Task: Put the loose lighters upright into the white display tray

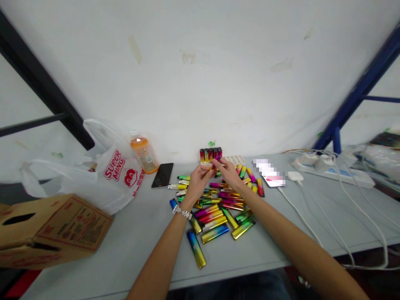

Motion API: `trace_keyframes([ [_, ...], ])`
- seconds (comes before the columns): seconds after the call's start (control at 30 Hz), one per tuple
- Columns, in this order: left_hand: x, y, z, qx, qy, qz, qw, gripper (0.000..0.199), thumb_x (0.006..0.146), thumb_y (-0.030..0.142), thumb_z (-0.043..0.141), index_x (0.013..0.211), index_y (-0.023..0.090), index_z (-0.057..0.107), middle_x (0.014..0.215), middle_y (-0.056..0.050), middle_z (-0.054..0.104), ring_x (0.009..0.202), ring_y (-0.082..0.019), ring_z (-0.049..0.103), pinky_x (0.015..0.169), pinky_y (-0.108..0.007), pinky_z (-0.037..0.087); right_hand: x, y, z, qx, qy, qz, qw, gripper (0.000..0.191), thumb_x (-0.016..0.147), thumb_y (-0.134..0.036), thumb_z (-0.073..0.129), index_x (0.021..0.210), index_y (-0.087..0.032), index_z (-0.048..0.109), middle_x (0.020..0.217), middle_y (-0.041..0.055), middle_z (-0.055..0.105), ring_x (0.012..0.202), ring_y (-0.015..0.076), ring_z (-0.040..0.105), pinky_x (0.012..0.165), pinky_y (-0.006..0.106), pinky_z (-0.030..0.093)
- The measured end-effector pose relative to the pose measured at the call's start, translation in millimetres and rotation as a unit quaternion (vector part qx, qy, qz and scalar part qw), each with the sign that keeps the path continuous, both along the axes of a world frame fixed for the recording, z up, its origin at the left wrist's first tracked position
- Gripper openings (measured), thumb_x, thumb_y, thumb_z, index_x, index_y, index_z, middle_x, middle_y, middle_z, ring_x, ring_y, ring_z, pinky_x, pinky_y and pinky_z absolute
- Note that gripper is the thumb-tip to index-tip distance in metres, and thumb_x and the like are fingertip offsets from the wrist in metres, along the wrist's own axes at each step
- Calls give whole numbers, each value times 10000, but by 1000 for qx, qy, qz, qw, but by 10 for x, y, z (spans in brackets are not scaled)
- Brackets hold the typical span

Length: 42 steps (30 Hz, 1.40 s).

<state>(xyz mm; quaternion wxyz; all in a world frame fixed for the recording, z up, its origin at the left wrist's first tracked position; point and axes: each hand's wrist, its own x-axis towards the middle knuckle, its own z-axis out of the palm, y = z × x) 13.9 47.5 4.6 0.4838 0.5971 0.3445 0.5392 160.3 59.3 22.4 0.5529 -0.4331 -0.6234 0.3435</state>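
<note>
Both hands are up near the back of the surface, fingertips nearly meeting, with the left hand and right hand seemingly pinching one shiny purple lighter between them. Can't tell exactly which fingers carry it, since they cover most of it. It's just in front of an upright row of lighters by the wall, with a pale gridded piece beside the row.

Handling-wise, I'd guess it's really light, with a stiff body that won't squash under a normal pinch. That metallic finish looks kinda slick though, so dry fingertips on the two long flat sides would be my pick, around the middle. I'd keep pressure off the top end, since that's probably where the small, fussier parts sit. No need to baby it, but a hard knock or drop wouldn't be great.

The loose lighters lie flat under and around the wrists, some overlapping (honestly a pretty cheerful mess of colors). For those, I'd grab the long edges and lift, because pushing down on a glossy curve might just make it skid into its neighbors. The upright ones look tippy too, so go gently there.
</note>
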Motion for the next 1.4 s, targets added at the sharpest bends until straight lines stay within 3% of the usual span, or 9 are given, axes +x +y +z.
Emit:
trace_keyframes([
  [0.27,-120,-75,95,145,281,109,943,174,891,321,579,847,182,672,853,-30,728,785,-163,659,791,-308,525,0,-201,-79,-17,140,17,990,355,832,-560,634,824,-227,512,686,-13,608,624,143,563,592,270,469],
  [0.37,-131,-74,68,174,330,103,922,174,905,272,532,829,182,661,824,-27,712,765,-160,646,780,-299,513,3,-286,-68,-73,186,37,979,408,788,-600,663,797,-246,460,526,-86,423,433,99,372,421,230,317],
  [0.47,-108,-90,45,195,373,75,904,151,893,232,531,832,181,660,830,-38,704,793,-177,651,793,-308,511,-16,-338,-67,-156,223,73,959,523,811,-741,503,696,-233,455,478,-95,259,393,80,197,383,231,148],
  [0.57,-83,-109,30,206,418,57,883,113,864,196,560,837,184,669,847,-49,703,825,-200,652,816,-330,513,-43,-339,-102,-209,203,62,955,593,860,-756,358,591,-231,419,448,-73,235,389,89,185,393,250,138],
  [0.7,-75,-105,-4,212,446,49,868,95,849,183,587,867,188,681,900,-61,708,900,-221,651,863,-351,512,-66,-308,-171,-159,125,-13,979,500,937,-555,365,557,-234,416,454,-25,356,424,125,311,431,270,266],
  [0.83,-87,-85,-37,211,456,47,863,96,861,195,590,880,193,684,922,-62,706,922,-225,641,878,-358,507,-69,-311,-197,-132,95,-10,987,454,962,-444,322,568,-238,414,468,-8,389,448,143,354,458,278,305],
  [0.97,-100,-81,-35,210,453,42,866,109,853,189,609,918,200,695,949,-66,703,949,-230,634,896,-364,500,-84,-334,-182,-141,136,10,981,463,950,-504,337,573,-239,388,450,-31,332,410,120,287,418,260,249],
  [1.2,-107,-104,9,190,490,20,851,123,875,246,637,957,198,714,991,-76,707,965,-236,630,890,-363,490,-83,-373,-126,-221,244,80,941,659,805,-840,325,587,-224,407,442,-73,239,371,74,168,390,233,114],
  [1.4,-121,-77,-21,196,495,14,846,155,889,293,644,990,203,719,1000,-80,708,975,-233,633,896,-355,487,-77,-345,-160,-200,207,51,956,555,871,-685,396,561,-225,413,423,-51,306,374,83,202,382,236,144],
])
